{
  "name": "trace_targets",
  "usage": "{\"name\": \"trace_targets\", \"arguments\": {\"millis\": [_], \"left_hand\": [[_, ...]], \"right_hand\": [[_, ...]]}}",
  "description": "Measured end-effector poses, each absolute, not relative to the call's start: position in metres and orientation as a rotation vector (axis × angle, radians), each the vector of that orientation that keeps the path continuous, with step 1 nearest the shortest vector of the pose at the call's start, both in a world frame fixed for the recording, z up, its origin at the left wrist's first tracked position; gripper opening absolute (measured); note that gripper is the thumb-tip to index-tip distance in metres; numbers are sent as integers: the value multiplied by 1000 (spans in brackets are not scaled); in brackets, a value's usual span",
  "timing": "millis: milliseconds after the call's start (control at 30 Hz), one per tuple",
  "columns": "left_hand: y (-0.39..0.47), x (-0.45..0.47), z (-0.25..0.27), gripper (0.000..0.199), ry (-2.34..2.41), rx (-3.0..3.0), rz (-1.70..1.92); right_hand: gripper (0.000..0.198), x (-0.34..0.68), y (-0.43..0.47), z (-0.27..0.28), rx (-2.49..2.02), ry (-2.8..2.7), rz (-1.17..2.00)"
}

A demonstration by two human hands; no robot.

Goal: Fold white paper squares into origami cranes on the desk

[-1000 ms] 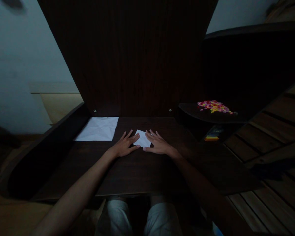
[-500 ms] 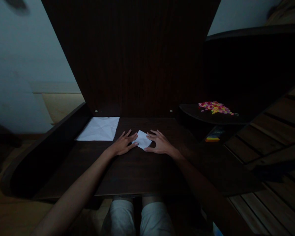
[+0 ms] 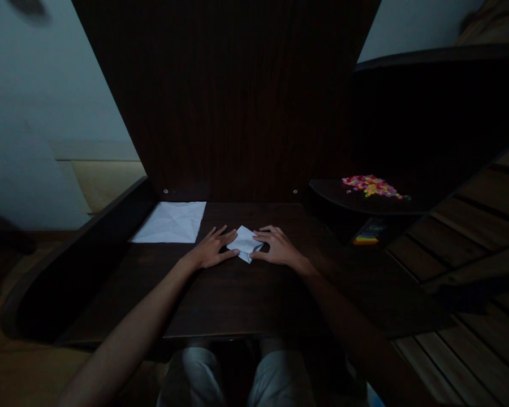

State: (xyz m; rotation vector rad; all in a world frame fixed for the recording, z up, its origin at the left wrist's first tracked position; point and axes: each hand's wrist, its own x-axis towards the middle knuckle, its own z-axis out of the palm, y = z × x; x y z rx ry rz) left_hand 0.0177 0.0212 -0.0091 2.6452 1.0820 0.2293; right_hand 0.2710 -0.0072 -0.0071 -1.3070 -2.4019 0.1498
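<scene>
A small folded white paper (image 3: 244, 242) lies on the dark desk between my two hands. My left hand (image 3: 210, 249) rests beside its left corner with fingers spread, the fingertips and thumb touching the paper. At the right corner, my right hand (image 3: 276, 246) has its thumb and fingers on either side of the edge. A layer there looks slightly raised, and a small flap points toward me at the near edge. The undersides of the fingers are hidden.
A larger creased white sheet (image 3: 172, 221) lies at the desk's left, by the raised side panel (image 3: 80, 254). Many small pink, red and yellow pieces (image 3: 371, 185) are heaped on the curved shelf (image 3: 331, 192) at right. A tall dark board (image 3: 233, 102) stands behind the desk.
The near edge of the folded paper has parted, so a flap now shows below it. My right fingers have curled in slightly; my left hand has hardly moved. My knees have spread apart.
</scene>
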Motion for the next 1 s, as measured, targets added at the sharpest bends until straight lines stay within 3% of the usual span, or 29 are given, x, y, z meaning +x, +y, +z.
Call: {"name": "trace_targets", "arguments": {"millis": [533,833,1000], "left_hand": [[24,20,-12,45,1088,2681,422],[18,27,-11,50,1046,2665,555],[15,32,-10,42,1072,2703,525]], "right_hand": [[26,270,-4,-11,-1301,-2380,125],[31,267,-7,-9,-1320,-2354,118],[38,264,-7,-9,-1295,-2409,130]]}}
